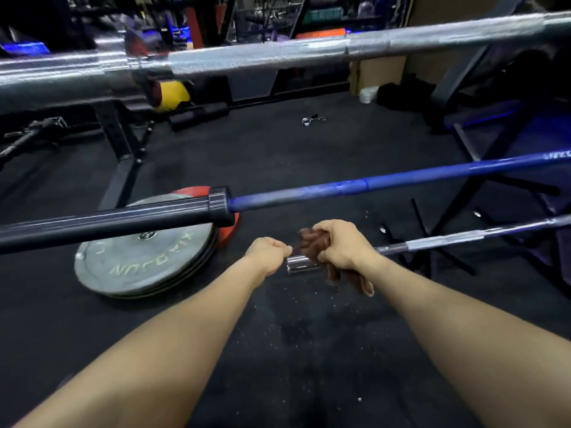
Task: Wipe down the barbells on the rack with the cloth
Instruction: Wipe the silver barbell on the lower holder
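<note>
Three barbells cross the view on the rack. The top one is a silver barbell [278,55]. Below it runs a blue barbell [386,180] with a black sleeve [108,222]. The lowest is a thin chrome barbell [463,236] coming in from the right. My right hand [340,245] grips a brown cloth [312,242] wrapped around this lowest bar near its shiny end [301,264]. My left hand [268,253] is curled just left of it and pinches a corner of the cloth.
Grey weight plates [139,264] lie stacked on the black rubber floor, with a red plate [228,225] behind them. A spring collar [309,120] lies further out. Dark rack legs [457,205] stand at right, and a rack upright [123,156] at left.
</note>
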{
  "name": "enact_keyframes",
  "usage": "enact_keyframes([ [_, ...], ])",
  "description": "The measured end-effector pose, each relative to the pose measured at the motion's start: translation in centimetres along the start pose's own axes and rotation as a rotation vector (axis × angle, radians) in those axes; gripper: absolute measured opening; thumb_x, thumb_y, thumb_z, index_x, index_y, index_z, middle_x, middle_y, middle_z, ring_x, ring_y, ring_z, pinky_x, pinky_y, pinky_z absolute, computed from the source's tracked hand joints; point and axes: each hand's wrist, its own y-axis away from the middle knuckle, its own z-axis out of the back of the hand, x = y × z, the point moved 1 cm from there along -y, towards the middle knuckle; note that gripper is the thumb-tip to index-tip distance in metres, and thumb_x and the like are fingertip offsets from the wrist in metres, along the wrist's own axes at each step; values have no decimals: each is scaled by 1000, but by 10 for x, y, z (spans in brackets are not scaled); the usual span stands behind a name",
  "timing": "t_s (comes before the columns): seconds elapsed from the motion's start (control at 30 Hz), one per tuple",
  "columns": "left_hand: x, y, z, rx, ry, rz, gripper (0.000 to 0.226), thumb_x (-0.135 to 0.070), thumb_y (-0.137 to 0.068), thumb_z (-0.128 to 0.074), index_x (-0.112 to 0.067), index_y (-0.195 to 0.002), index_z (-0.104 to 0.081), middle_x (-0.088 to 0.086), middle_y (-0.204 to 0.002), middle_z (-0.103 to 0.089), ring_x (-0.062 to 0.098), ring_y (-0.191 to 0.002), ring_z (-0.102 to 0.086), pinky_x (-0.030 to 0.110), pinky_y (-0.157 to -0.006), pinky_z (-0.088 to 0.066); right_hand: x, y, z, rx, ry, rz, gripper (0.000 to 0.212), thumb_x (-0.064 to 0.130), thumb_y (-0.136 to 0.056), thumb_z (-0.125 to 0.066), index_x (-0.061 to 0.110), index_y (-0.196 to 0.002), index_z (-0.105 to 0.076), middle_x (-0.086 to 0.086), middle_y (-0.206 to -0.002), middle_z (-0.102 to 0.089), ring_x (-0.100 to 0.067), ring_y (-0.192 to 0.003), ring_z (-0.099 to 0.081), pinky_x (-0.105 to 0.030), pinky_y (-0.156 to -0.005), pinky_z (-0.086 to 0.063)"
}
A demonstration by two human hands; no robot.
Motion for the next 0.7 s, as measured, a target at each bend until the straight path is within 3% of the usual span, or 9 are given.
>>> enact_keyframes([
  [0.1, -5, -2, -14, -7, -8, -1, 8, -19, -91, -61, -18, -83, -59, 1, -70, -53, 14, -68, -48, 24, -66, -40, -16, -4, 15, 3, -33, 21, 39, -8, -75, -51, 23, -96, -63, 13, -94, -66, -2, -81, -64, -14, -68, -51],
  [0.2, -11, 4, -27, -45, -2, -7, 5, -17, -91, -60, -13, -94, -62, 12, -90, -64, 15, -81, -51, 27, -76, -43, -30, -2, 29, 39, 42, 68, 38, -8, -78, -50, 9, -109, -63, 6, -103, -62, -14, -93, -62, -19, -80, -49],
  [0.27, -14, 12, -37, -91, -14, -18, 5, -16, -90, -60, -12, -94, -62, 19, -109, -66, 19, -86, -57, 34, -83, -47, -42, -1, 35, 59, 109, 118, 45, -9, -77, -54, 4, -121, -56, 1, -123, -53, -21, -107, -59, -27, -93, -47],
  [0.3, -16, 16, -43, -118, -26, -20, 6, -16, -90, -61, -12, -94, -63, 18, -107, -66, 21, -83, -59, 34, -82, -48, -50, 0, 39, 72, 137, 126, 50, -8, -78, -55, 3, -127, -51, -2, -131, -45, -22, -111, -56, -27, -96, -45],
  [0.33, -15, 20, -49, -143, -39, -16, 6, -16, -89, -62, -12, -94, -64, 15, -99, -66, 18, -76, -57, 30, -77, -45, -56, 3, 43, 77, 137, 134, 52, -9, -79, -55, 2, -129, -47, -1, -130, -40, -19, -109, -56, -22, -94, -44],
  [0.4, -13, 27, -60, -180, -70, 6, 7, -15, -89, -62, -12, -93, -65, 7, -85, -59, 12, -64, -48, 24, -71, -39, -68, 9, 53, 73, 115, 136, 41, -11, -81, -52, 2, -119, -46, 7, -109, -40, -8, -88, -58, -13, -84, -43],
  [0.5, -14, 39, -70, -228, -120, 29, 9, -17, -89, -61, -11, -95, -66, 3, -80, -58, 13, -65, -48, 23, -70, -39, -86, 15, 64, 43, 167, 118, 29, -5, -82, -56, 8, -105, -45, 6, -100, -30, -13, -66, -49, -24, -78, -42],
  [0.6, -20, 49, -82, -263, -124, 22, 11, -16, -90, -61, -9, -97, -66, 2, -78, -57, 14, -71, -49, 24, -70, -39, -106, 22, 76, 10, 243, 109, 26, 4, -83, -57, 16, -104, -45, -2, -105, -29, -27, -73, -52, -33, -69, -41],
  [0.7, -24, 54, -93, -292, -101, 30, 14, -16, -90, -63, -6, -99, -65, 6, -86, -57, 17, -79, -50, 34, -79, -47, -125, 18, 86, -12, 217, 131, 29, 5, -84, -54, 18, -107, -43, -7, -106, -32, -35, -79, -56, -39, -77, -49],
])
